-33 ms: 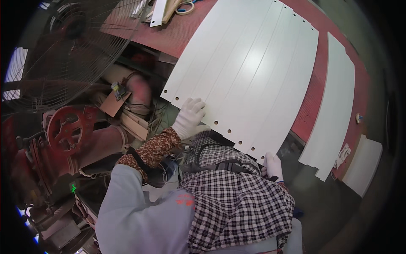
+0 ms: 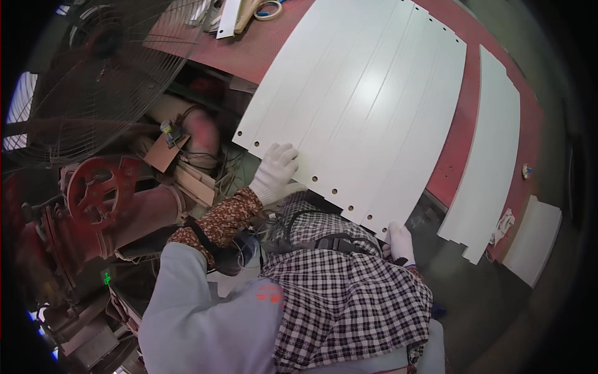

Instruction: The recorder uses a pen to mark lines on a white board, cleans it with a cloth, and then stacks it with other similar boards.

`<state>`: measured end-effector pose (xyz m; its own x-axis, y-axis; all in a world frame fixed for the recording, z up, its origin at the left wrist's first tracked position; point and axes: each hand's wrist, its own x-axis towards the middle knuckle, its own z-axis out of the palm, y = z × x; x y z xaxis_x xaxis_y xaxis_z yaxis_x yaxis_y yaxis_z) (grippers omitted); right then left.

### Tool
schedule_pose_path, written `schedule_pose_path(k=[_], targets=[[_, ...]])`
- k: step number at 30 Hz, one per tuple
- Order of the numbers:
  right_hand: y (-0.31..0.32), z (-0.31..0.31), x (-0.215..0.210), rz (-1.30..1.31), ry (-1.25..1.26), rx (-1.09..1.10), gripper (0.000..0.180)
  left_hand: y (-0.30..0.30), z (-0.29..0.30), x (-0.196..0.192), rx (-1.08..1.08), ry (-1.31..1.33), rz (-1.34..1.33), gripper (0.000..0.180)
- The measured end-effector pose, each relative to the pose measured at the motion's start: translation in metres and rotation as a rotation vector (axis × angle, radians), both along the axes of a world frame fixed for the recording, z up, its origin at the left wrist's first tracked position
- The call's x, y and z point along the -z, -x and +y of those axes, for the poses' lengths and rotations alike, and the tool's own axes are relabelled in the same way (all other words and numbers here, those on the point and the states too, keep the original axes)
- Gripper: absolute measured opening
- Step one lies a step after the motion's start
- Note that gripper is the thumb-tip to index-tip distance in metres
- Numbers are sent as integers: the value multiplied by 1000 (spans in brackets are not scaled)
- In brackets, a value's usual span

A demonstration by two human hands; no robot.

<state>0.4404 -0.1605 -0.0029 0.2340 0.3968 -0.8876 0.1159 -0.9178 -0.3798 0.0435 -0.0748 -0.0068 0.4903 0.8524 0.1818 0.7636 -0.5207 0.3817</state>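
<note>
Several long white slats (image 2: 349,106), with dark holes near their ends, lie side by side on a red textured table, and their near ends jut past its edge. My left hand (image 2: 275,173), in a white knit glove, grips the near edge: its fingers lie on top and the thumb is low at the edge. At the near right corner my right hand (image 2: 398,243), also gloved, closes on the end of the rightmost slat, close to a hole. Part of its fingers is hidden under the slat.
Further right on the red table (image 2: 451,153) lies another white panel (image 2: 489,143), with a crumpled cloth (image 2: 503,225) and a white piece (image 2: 532,243) beyond. Tape (image 2: 269,10) sits at the far left. A large fan (image 2: 103,75) and a red valve wheel (image 2: 93,193) stand left.
The whole scene sits slightly further left and up in the view. Both hands keep their places on the slats.
</note>
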Motion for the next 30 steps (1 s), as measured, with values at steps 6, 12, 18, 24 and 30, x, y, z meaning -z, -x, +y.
schedule_pose_path(k=[6,12,18,24,30], targets=[[-3,-3,4,-18,-31,-67,37,-6,-2,-8,-23,3,-9,56],[-10,-9,11,-4,-83,-89,41,-8,-7,-6,-64,12,5,59],[-28,-12,34,-30,-171,-291,49,-11,-8,-4,-79,7,-2,56],[-30,-7,48,-27,-217,-265,50,-7,-8,-5,-77,-4,-10,57],[-22,5,36,-71,-210,-337,48,-4,-16,-7,-140,-12,11,59]])
